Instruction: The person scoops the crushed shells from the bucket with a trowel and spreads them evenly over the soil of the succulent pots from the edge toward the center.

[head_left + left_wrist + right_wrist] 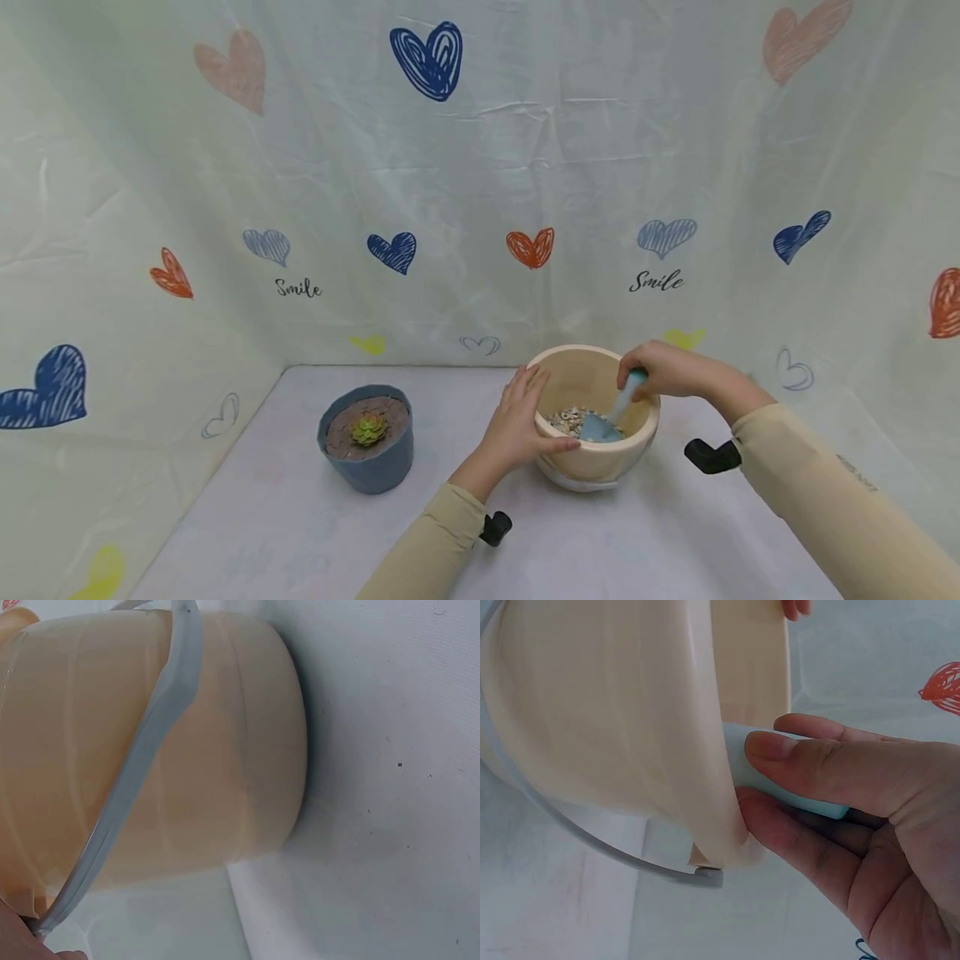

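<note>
A cream plastic bucket (592, 462) with a grey handle (142, 757) stands upright on the table. Inside lies a layer of mixed small stones or gravel (567, 421). My right hand (660, 371) pinches the light blue handle of a small shovel (600, 427) between thumb and fingers. Its blade is down in the gravel. My left hand (513, 425) rests on the bucket's left and front rim, fingers spread and fairly straight, thumb along the front edge. Only a bit of this hand shows in the left wrist view.
To the left stands a blue-grey pot (378, 467) with brown soil and a small green succulent (369, 429). A white sheet printed with hearts hangs behind and beside the white table (300, 533). Black wrist devices (712, 457) stick out from both sleeves.
</note>
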Tool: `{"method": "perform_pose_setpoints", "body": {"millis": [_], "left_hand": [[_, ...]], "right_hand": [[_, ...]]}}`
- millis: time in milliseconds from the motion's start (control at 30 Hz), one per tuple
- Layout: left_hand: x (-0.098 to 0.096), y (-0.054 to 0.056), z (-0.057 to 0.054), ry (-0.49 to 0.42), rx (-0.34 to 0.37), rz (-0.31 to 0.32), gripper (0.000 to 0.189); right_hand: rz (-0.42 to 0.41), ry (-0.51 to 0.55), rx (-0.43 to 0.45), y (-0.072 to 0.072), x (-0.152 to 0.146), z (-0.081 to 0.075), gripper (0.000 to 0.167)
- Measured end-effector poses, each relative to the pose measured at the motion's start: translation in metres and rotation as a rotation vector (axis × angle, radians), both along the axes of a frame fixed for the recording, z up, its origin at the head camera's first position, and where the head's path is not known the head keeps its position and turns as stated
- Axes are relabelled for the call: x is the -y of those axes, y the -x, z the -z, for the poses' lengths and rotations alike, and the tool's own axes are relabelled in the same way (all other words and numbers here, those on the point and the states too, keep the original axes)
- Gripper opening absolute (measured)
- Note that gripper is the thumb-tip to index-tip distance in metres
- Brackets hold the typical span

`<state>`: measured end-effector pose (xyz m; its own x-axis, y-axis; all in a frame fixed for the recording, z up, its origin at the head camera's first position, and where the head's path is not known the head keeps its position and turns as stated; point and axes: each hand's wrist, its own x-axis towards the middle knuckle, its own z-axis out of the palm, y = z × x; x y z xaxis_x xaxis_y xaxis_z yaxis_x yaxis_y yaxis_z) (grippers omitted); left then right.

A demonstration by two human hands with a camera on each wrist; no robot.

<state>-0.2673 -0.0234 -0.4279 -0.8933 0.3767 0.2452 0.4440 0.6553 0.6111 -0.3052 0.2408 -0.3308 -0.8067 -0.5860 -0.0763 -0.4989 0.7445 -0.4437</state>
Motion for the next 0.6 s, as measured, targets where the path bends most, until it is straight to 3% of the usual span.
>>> {"method": "perform_pose_setpoints", "body": {"millis": [400,600], "left_hand": [[-0.003,0.003,-0.002,-0.006,-0.009,-0.009,0.113],[-0.003,0.001,0.002,-0.023,0.011,-0.018,0.113]], "right_hand": [[0.049,0.129,0.081,-0.007,0.000,0.003,0.014],[0.084,0.201,0.137,-0.009,0.001,0.013,0.012]]}}
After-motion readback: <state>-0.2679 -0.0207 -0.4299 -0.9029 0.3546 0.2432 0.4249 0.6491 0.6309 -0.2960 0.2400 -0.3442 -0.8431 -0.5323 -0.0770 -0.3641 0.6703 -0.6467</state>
